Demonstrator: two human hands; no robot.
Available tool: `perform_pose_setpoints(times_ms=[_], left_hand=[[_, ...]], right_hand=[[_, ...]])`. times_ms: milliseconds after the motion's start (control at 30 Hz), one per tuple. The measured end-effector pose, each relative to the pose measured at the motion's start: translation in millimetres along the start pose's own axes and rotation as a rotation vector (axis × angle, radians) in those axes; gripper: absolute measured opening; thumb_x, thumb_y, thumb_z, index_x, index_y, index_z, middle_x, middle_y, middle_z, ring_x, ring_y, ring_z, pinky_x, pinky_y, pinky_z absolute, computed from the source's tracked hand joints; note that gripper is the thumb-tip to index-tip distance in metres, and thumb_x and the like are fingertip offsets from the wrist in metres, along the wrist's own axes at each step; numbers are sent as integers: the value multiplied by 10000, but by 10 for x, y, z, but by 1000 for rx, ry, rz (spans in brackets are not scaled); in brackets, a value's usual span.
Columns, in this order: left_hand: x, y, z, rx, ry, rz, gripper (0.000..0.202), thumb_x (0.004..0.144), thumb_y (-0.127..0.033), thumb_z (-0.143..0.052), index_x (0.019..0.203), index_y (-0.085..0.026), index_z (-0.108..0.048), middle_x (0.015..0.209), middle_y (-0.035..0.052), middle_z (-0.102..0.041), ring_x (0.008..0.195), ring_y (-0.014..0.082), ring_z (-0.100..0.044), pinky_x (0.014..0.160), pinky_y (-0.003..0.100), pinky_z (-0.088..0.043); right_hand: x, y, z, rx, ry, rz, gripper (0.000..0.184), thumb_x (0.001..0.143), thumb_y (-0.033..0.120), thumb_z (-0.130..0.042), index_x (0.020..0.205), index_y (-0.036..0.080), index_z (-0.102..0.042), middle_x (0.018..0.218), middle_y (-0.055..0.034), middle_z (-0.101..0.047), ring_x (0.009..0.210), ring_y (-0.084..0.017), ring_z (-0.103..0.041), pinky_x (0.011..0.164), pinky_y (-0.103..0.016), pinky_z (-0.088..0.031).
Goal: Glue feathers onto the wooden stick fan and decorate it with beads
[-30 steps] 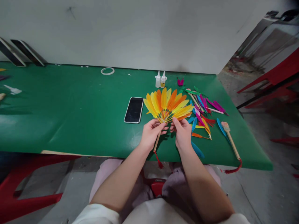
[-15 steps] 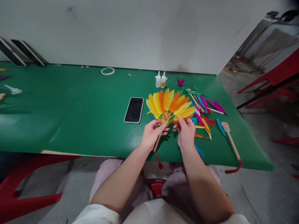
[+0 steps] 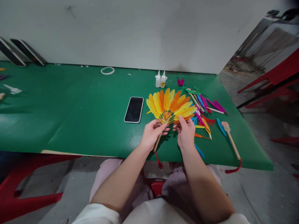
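A fan of yellow and orange feathers (image 3: 171, 104) is spread out above the table in front of me. Its thin wooden handle (image 3: 158, 142) points down toward me and ends in a red tassel (image 3: 159, 161). My left hand (image 3: 151, 132) is closed round the base of the fan where feathers meet handle, thumb on top. On the fan's right side, my right hand (image 3: 186, 132) pinches the lower feathers between thumb and fingers. Some fingertips are hidden behind the feathers.
On the green table (image 3: 70, 109) lies a phone (image 3: 134, 109). Two small white bottles (image 3: 160, 80) stand behind the fan. Loose coloured feathers (image 3: 216, 105) are heaped at the right, near another tasselled handle (image 3: 231, 140). A white ring (image 3: 107, 71) rests by the wall.
Almost nothing differs. The feathers at the fan's right edge have shifted very slightly to the right; both hands keep the same hold.
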State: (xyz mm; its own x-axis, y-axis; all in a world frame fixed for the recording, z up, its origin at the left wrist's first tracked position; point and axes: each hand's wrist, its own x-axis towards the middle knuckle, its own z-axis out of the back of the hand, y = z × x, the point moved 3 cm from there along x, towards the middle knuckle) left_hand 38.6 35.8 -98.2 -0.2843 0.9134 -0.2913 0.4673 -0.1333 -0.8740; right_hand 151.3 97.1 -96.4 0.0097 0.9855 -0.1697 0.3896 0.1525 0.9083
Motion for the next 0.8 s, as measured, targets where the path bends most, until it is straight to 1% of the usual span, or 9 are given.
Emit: perform_pose_setpoints(times_ms=[100,200,333,533,667,800], left_hand=[[5,4,0,-7,6,-8,268,642,-270,-734,834,-130,-610,768,21,-680,653,109,-660,574,187,-526],[7,4,0,-5,9,-14,268,642,-269,-734,844,-136,-619,767,16,-678,653,109,-659,571,187,-525],[2,1,0,2,8,-16,268,641,-274,-734,841,-137,-621,766,20,-680,659,115,-658,574,195,-525],[2,3,-6,7,18,-12,278,634,-283,-737,837,-134,-619,767,23,-682,661,123,-658,576,208,-527],[-2,5,-12,-5,33,-15,282,640,-280,-732,852,-138,-614,775,25,-685,672,132,-660,573,221,-532],[-12,16,-14,-7,24,-3,310,641,-300,-729,872,-122,-625,770,46,-690,657,138,-655,566,231,-528]], right_hand=[[-11,-22,-17,-21,56,-17,294,611,357,-713,777,189,-537,564,59,-586,418,-82,-511,349,-196,-375],[-20,-47,-27,-32,92,-33,279,602,344,-722,748,182,-548,571,50,-591,434,-84,-517,349,-197,-383],[-19,-65,-21,-25,87,-45,259,602,338,-720,714,178,-550,540,50,-582,430,-85,-510,350,-197,-385],[-13,-79,-15,-52,74,-57,273,599,363,-715,709,178,-546,504,54,-571,410,-89,-502,351,-205,-383],[-20,-73,-19,-47,87,-43,264,614,356,-707,726,179,-546,512,56,-581,402,-87,-507,355,-204,-384],[-50,-66,-50,-74,110,-39,246,623,346,-700,724,181,-548,492,57,-583,392,-92,-516,366,-210,-388]])
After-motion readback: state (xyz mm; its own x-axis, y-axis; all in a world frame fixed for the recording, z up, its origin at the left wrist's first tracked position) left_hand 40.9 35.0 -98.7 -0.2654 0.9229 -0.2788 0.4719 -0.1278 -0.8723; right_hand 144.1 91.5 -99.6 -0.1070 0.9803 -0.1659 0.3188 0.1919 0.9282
